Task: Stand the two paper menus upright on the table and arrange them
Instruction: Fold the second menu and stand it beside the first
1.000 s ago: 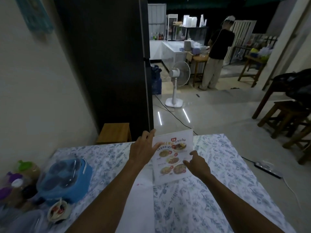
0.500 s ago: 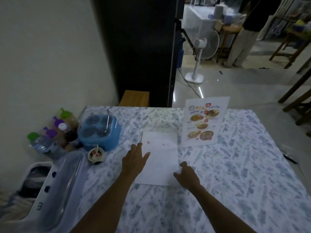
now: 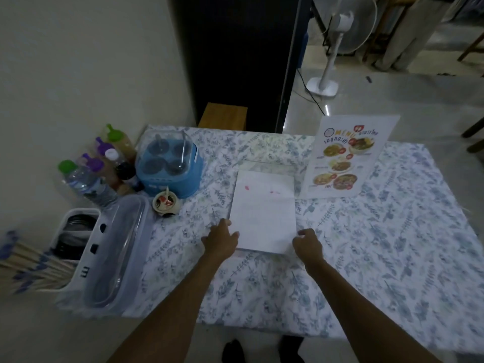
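Observation:
One paper menu (image 3: 345, 158) with food photos stands upright at the far right of the table (image 3: 392, 244), facing me. A second menu (image 3: 263, 213) lies flat and blank side up in the middle of the flowered cloth. My left hand (image 3: 221, 241) rests at its near left corner, fingertips touching the paper's edge. My right hand (image 3: 307, 243) sits at the near right corner with fingers curled against the paper. Neither hand has lifted the sheet.
A blue condiment caddy (image 3: 170, 166), several sauce bottles (image 3: 115, 158), a water bottle (image 3: 83, 182), a small cup (image 3: 165, 203) and a clear lidded box (image 3: 117, 247) crowd the left side. A white basket (image 3: 76, 231) holds chopsticks. A fan (image 3: 332, 45) stands on the floor beyond.
Both hands left the now-standing menu and drew back to the near corners of the flat sheet. The view tilted down toward the table.

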### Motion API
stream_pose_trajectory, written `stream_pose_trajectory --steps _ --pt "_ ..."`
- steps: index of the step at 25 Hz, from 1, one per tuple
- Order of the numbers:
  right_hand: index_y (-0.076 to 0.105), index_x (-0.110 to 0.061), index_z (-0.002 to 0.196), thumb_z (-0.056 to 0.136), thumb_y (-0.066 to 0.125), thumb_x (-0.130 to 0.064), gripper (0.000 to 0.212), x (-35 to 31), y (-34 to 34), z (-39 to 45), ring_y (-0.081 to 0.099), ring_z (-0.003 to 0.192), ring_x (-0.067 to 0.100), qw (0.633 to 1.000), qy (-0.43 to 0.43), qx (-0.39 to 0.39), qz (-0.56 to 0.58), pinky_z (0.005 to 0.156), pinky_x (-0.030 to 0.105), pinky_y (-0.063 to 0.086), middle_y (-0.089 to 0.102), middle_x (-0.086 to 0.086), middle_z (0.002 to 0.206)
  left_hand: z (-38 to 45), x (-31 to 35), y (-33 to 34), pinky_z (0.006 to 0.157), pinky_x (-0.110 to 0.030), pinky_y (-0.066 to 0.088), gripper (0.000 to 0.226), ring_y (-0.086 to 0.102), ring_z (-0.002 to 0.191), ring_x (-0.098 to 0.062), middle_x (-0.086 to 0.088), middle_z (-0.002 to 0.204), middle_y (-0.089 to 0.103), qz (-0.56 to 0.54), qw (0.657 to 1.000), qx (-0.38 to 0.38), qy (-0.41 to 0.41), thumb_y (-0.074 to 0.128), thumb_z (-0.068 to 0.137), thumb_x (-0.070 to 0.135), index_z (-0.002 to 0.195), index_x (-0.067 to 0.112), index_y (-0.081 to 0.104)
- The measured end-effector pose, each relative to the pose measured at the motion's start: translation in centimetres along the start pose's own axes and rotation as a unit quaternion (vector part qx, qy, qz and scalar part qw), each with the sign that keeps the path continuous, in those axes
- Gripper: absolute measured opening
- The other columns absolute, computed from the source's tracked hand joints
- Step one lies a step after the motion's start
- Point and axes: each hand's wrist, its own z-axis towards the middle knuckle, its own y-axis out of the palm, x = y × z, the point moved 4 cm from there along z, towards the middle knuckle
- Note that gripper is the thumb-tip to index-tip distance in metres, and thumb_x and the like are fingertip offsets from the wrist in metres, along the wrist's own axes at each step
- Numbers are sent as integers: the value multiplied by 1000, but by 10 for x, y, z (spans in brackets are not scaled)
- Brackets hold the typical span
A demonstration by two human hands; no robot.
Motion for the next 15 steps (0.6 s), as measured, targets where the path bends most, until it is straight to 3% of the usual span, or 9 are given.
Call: stream_pose_trajectory --steps 2,5,8,10,12,15 --pt "58 -5 119 86 46 -1 35 -15 -12 -5 57 97 29 999 -27 37 -1 78 32 46 57 11 107 3 10 -21 107 -48 38 41 55 121 -31 -13 134 58 -33 999 33 -4 53 96 37 131 17 48" --pt "71 0 106 83 47 7 34 -64 -35 -7 67 98 33 988 -130 78 -16 78 32 50 72 17 107 6 41 -66 103 -47 46 63 57 119 -33 -15 132 59 -96 992 75 18 58 86 56 131 12 51" --pt "72 -8 113 84 60 2 33 -109 -61 -3 69 93 25 979 -191 62 24 75 28 56 73 10 112 -3 75 -112 103 -47 46 99 54 123 -33 -14 138 52 -130 983 110 67 67 67 76 140 14 43" --pt "72 -8 116 86 68 -8 30 -125 -77 -12 66 86 18 972 -222 60 49 68 19 49 72 6 108 -19 83 -131 103 -46 46 116 52 125 -30 -11 139 50 -154 970 142 124 78 56 74 145 16 33" --pt "73 -9 114 86 73 -17 29 -130 -86 -21 69 80 18 963 -256 63 52 62 15 45 75 7 102 -31 78 -138 96 -43 51 119 58 115 -27 -12 132 57 -159 957 179 166 84 52 69 145 15 34" --pt "73 -10 112 88 71 -21 27 -128 -92 -35 71 81 18 951 -296 67 51 61 13 49 76 6 100 -48 66 -143 77 -36 54 107 64 88 -19 -5 99 67 -158 941 233 186 76 52 74 136 15 50"
